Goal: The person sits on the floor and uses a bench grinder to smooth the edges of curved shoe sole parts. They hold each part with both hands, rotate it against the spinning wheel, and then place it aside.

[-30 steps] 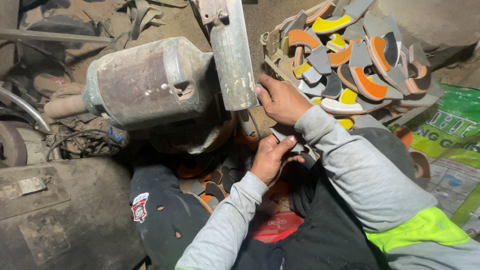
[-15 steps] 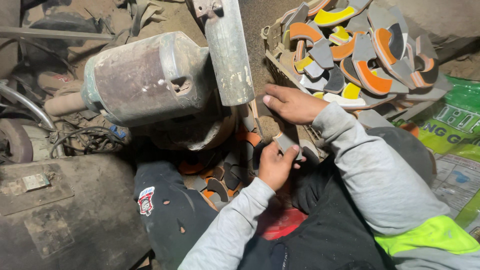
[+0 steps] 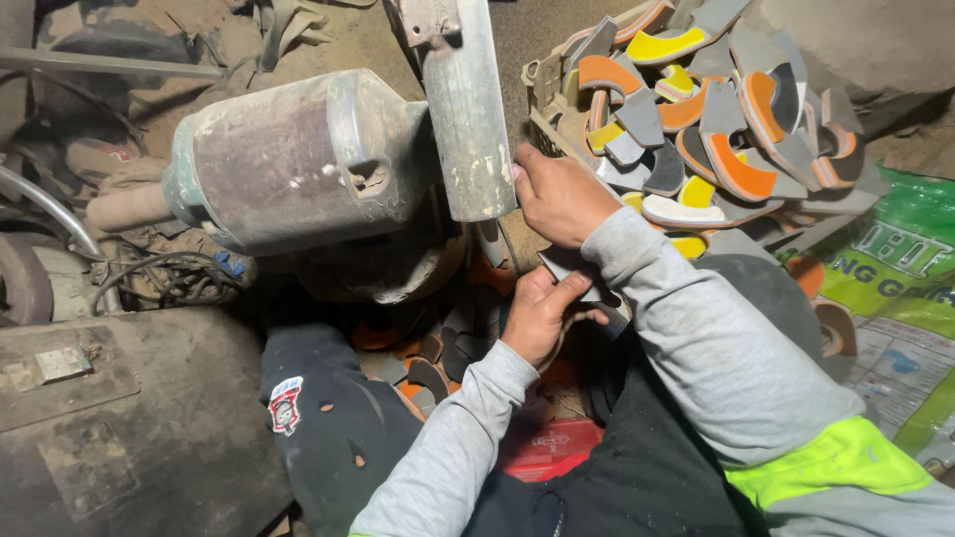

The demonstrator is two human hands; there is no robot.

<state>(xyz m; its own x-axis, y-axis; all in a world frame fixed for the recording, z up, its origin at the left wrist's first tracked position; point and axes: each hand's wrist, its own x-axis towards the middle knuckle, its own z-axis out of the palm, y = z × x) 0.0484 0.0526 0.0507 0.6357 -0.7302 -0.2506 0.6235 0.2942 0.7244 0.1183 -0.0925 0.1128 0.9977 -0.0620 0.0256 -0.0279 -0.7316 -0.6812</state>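
At mid-frame the left hand pinches a flat grey sole piece between thumb and fingers, its long axis slanting toward the upper left. Just above it, the right hand rests with fingers curled against the grey upright guard of the dusty motor. The crate of cut sole pieces lies to the upper right, nearer the right hand.

Motor left of post; crate of cut pieces right.
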